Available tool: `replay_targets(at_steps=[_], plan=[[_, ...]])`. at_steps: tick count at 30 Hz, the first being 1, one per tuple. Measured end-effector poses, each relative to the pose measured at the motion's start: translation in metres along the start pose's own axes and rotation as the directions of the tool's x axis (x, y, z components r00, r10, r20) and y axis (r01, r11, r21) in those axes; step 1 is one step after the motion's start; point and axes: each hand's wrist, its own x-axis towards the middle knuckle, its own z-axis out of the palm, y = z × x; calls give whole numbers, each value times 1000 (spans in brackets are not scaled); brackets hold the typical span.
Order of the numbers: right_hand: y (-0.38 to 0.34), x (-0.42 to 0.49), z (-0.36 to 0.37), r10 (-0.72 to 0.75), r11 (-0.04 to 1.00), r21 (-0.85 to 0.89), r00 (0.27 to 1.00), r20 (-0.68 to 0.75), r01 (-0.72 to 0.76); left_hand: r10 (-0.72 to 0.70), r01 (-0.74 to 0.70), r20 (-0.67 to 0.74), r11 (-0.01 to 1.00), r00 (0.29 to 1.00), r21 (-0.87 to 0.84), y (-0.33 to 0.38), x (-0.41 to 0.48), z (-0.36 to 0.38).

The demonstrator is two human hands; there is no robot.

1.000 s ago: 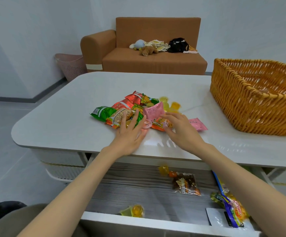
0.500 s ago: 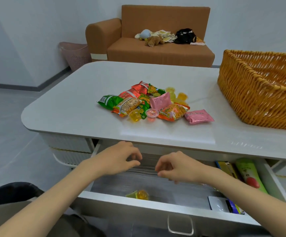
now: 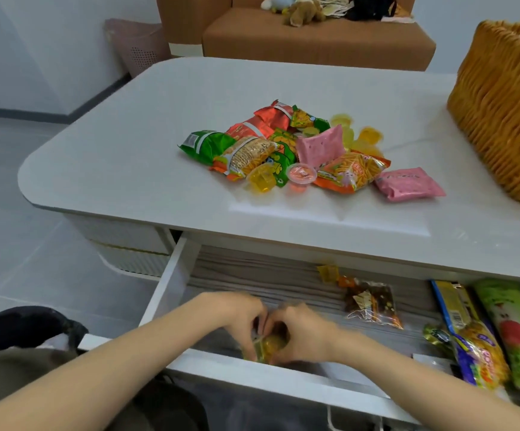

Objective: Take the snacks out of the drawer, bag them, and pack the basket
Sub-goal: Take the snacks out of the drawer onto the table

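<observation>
Head view: a yellow jelly cup (image 3: 268, 346) lies at the near front of the open drawer (image 3: 171, 275), held between both hands. Over it the left hand (image 3: 233, 318) and right hand (image 3: 310, 334) meet, fingers curled round the cup from either side; blur hides finer finger detail. Farther back in the drawer lie a clear packet (image 3: 372, 303) and a small yellow sachet (image 3: 328, 273); long packets (image 3: 470, 334) and a green tube (image 3: 512, 331) fill its right end. On the table (image 3: 128, 150) above, a snack pile (image 3: 283, 147) sits mid-top, a pink packet (image 3: 408, 183) lies just right of it, and the basket (image 3: 501, 119) stands at the right edge.
</observation>
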Motion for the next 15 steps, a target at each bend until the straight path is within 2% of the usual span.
replay_targets(at_steps=[3,5,8,10,15], plan=[[8,1,-4,-10,1000,-20,1000,-19,9,-39,38,43,999,998,25,-1,5,-4],[19,-2,-10,59,998,-20,998,-24,-60,-66,64,76,998,995,26,-1,7,-7],[37,-12,-23,183,980,88,981,-64,-177,-87,84,100,996,991,34,2,9,-10],[45,-20,-31,220,965,166,969,-111,-201,-93,89,88,995,992,45,5,9,-13],[54,-37,-45,330,887,393,928,-172,-243,-57,57,-34,998,998,-4,17,2,-29]])
